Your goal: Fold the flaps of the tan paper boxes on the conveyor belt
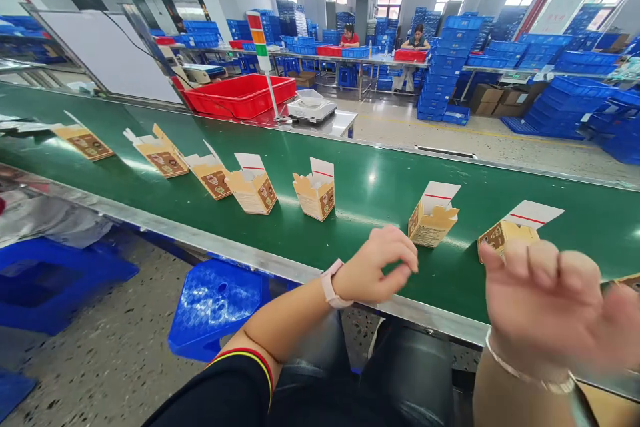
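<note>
My left hand [383, 265], with a pale band on the wrist, hovers over the near edge of the green conveyor belt [373, 227]. Its fingers are bent and the thumb stands apart, with nothing between them. The closest small carton [431, 225] is just beyond it, brown and yellow, its white lid with a red line raised. On the right, my right hand [545, 297] is lifted palm outward, somewhat blurred, fingers spread and holding nothing. It partly hides another open carton [505, 235]. At the right edge a further carton [631, 282] shows only in part.
Several open cartons [314, 197] stand along the belt to the left. Beyond it are a red bin [245, 99], a scale [313, 109] and a signal light [259, 40]. A blue stool [217, 300] stands near my left arm. People sit at far tables among stacked blue crates [447, 67].
</note>
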